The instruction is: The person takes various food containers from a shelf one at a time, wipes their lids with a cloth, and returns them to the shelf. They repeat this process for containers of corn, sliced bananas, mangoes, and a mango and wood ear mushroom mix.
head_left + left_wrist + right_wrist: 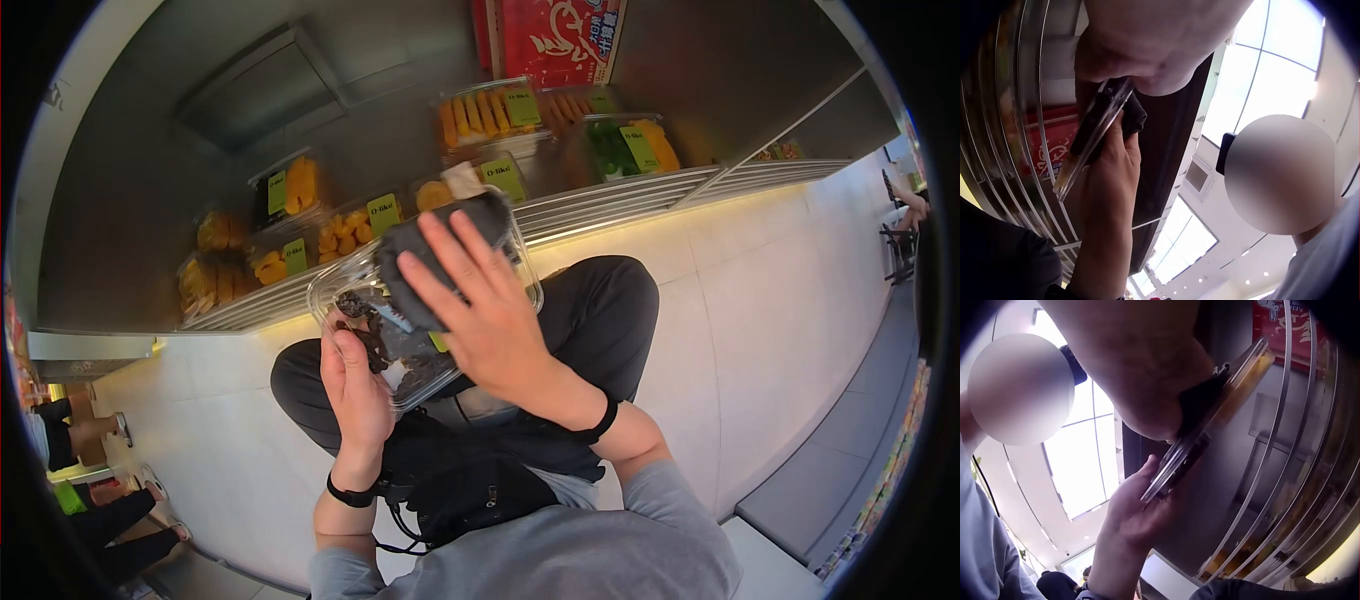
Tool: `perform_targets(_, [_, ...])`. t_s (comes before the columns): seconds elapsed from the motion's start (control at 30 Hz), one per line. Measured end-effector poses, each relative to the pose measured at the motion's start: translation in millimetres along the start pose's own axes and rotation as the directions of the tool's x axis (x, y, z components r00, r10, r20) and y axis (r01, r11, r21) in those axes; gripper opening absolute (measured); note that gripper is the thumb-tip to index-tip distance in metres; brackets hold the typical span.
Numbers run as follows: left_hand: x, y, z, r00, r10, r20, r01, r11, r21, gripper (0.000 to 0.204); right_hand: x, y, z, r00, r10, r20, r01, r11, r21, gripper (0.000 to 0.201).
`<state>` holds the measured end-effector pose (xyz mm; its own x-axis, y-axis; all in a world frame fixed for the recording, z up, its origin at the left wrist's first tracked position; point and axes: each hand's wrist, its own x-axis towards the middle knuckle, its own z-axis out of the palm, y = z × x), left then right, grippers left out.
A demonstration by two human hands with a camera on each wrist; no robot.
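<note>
My left hand [360,395] grips a clear plastic box [322,285] by its near left side, with the thumb over the rim. Dark dried pieces [372,350] show through the lid on that side, and yellow-orange contents show at the far end in the right wrist view. A dark grey cloth [402,250] lies bunched on the lid. Over it my right hand [490,315] rests with fingers spread and straight, pressing the cloth on the lid. The palm covers part of the cloth and of a green label. The box is tilted above my lap.
Ahead stands a metal display shelf [620,205] with a slatted front edge. Several clear boxes of yellow dried fruit [490,115] with green labels sit along it. A red printed box [560,40] stands behind. My bent knees [610,310] are below, and other people's legs [100,520] show at left.
</note>
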<state>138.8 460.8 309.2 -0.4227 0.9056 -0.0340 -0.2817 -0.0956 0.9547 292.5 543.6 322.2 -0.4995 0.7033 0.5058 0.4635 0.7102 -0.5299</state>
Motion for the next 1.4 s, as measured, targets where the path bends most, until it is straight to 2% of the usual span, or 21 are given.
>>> perform_targets(0.1, [3.9, 3.7, -4.8, 0.999, 0.037, 0.005, -0.037, 0.999, -0.012, 0.050, -10.4, -16.4, 9.7, 0.996, -0.082, 0.037, 0.079, 0.994, 0.074, 0.060])
perform_targets(0.23, [9.9, -2.2, -24.1, 1.000, -0.017, -0.001, 0.017, 1.000, -0.009, 0.049, -41.8, -13.2, 23.3, 0.971, -0.201, 0.132, 0.188, 0.976, 0.109, 0.060])
perform_targets(0.37, [18.5, -20.1, -41.4, 0.998, -0.063, -0.012, 0.063, 0.997, -0.036, 0.047, -52.5, -2.3, 21.8, 0.961, -0.124, 0.248, 0.113, 0.992, 0.056, 0.057])
perform_targets(0.5, [25.5, -24.4, -66.4, 0.990, -0.139, 0.018, 0.140, 0.987, -0.085, 0.049, -45.6, 1.3, 28.2, 0.964, -0.040, 0.262, 0.054, 0.998, -0.044, 0.059])
perform_targets(0.57, [26.6, -24.2, -69.8, 0.993, -0.122, 0.008, 0.122, 0.987, -0.109, 0.048, -31.8, -3.3, 30.7, 0.964, -0.003, 0.264, 0.017, 0.999, -0.051, 0.057])
perform_targets(0.63, [22.3, -21.4, -65.4, 0.996, -0.092, 0.004, 0.092, 0.988, -0.125, 0.047, -17.2, -11.2, 39.7, 0.981, 0.104, 0.163, -0.086, 0.990, -0.111, 0.056])
perform_targets(0.67, [22.7, -21.5, -63.3, 0.998, -0.067, -0.010, 0.066, 0.990, -0.124, 0.047, -9.2, -17.4, 44.2, 0.988, 0.103, 0.114, -0.094, 0.992, -0.082, 0.056])
perform_targets(0.7, [23.7, -21.7, -61.0, 0.999, -0.042, -0.023, 0.039, 0.992, -0.122, 0.046, -4.7, -24.3, 48.1, 0.989, 0.090, 0.121, -0.081, 0.994, -0.075, 0.056])
perform_targets(0.77, [27.0, -12.9, -56.5, 0.999, -0.012, -0.052, 0.006, 0.992, -0.126, 0.046, 1.5, -35.8, 55.5, 0.995, -0.032, 0.090, 0.032, 0.999, 0.008, 0.061])
perform_targets(0.83, [26.7, -3.1, -58.7, 0.997, -0.067, -0.045, 0.060, 0.988, -0.145, 0.047, -4.2, -44.7, 59.3, 0.990, -0.117, 0.080, 0.112, 0.992, 0.055, 0.057])
perform_targets(0.9, [30.9, 5.4, -59.7, 0.990, -0.083, -0.114, 0.071, 0.992, -0.105, 0.047, -15.8, -47.6, 52.1, 0.940, -0.247, 0.234, 0.235, 0.969, 0.076, 0.052])
perform_targets(0.97, [35.5, 9.1, -56.2, 0.987, -0.012, -0.159, -0.006, 0.993, -0.114, 0.045, -27.0, -39.9, 44.9, 0.931, -0.272, 0.244, 0.255, 0.962, 0.098, 0.049])
perform_targets(1.03, [38.4, 9.6, -57.2, 0.980, 0.031, -0.195, -0.059, 0.988, -0.140, 0.040, -40.9, -19.3, 38.5, 0.967, -0.199, 0.161, 0.187, 0.979, 0.083, 0.048])
perform_targets(1.1, [37.6, 10.9, -59.2, 0.979, -0.054, -0.196, 0.012, 0.978, -0.210, 0.036, -46.7, 10.7, 32.4, 0.990, -0.068, -0.122, 0.094, 0.971, 0.220, 0.041])
perform_targets(1.13, [36.5, 11.3, -59.3, 0.981, -0.067, -0.183, 0.027, 0.977, -0.213, 0.035, -50.5, 12.4, 31.1, 0.951, 0.205, -0.230, -0.122, 0.937, 0.328, 0.037])
perform_targets(1.17, [39.3, 11.0, -57.1, 0.983, -0.077, -0.168, 0.039, 0.975, -0.220, 0.033, -52.1, 15.5, 29.5, 0.832, 0.466, -0.302, -0.312, 0.842, 0.440, 0.033])
perform_targets(1.23, [40.8, 12.8, -44.4, 0.989, -0.096, -0.112, 0.062, 0.960, -0.272, 0.034, -54.1, 40.5, 26.3, 0.642, 0.750, -0.162, -0.401, 0.508, 0.762, 0.032])
perform_targets(1.3, [40.1, 15.9, -28.7, 0.991, -0.125, -0.052, 0.104, 0.949, -0.297, 0.034, -42.7, 39.1, 21.2, 0.596, 0.797, 0.098, -0.241, 0.062, 0.968, 0.036])
perform_targets(1.33, [39.7, 15.4, -21.7, 0.991, -0.132, -0.016, 0.120, 0.943, -0.310, 0.033, -43.4, 42.6, 22.0, 0.663, 0.727, 0.176, -0.210, -0.045, 0.977, 0.038])
perform_targets(1.37, [39.0, 14.0, -15.1, 0.990, -0.138, 0.026, 0.139, 0.937, -0.322, 0.033, -44.4, 46.3, 24.2, 0.696, 0.680, 0.230, -0.220, -0.103, 0.970, 0.040])
perform_targets(1.4, [38.5, 10.8, -9.1, 0.987, -0.150, 0.058, 0.161, 0.920, -0.358, 0.033, -43.0, 46.6, 25.8, 0.747, 0.601, 0.283, -0.173, -0.236, 0.956, 0.044])
